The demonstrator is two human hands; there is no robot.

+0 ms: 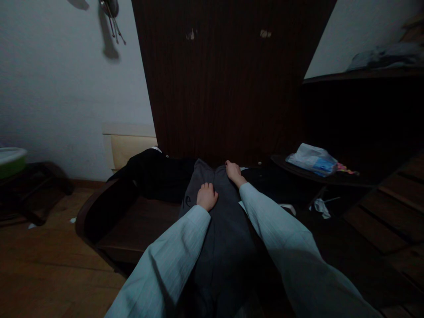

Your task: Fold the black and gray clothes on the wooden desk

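A pair of dark grey trousers (228, 221) with dark lettering on one side lies lengthwise over a wooden bench (139, 225), its far end against the back. Its lower part hangs down toward me between my arms. On the middle of the cloth rests my left hand (207, 196), fingers curled in against the fabric. Farther away, my right hand (233, 171) pinches the far right corner of the trousers. Black clothing (159, 174) lies to the left of the trousers, and more dark cloth (268, 181) is to the right.
A tall dark wood panel (232, 88) rises behind the bench. On the right, a small shelf (347, 179) carries a plastic packet (313, 160). At the left, a green basin (13, 162) sits on a dark stool (36, 190). Crumpled white scraps (321, 208) hang under the shelf.
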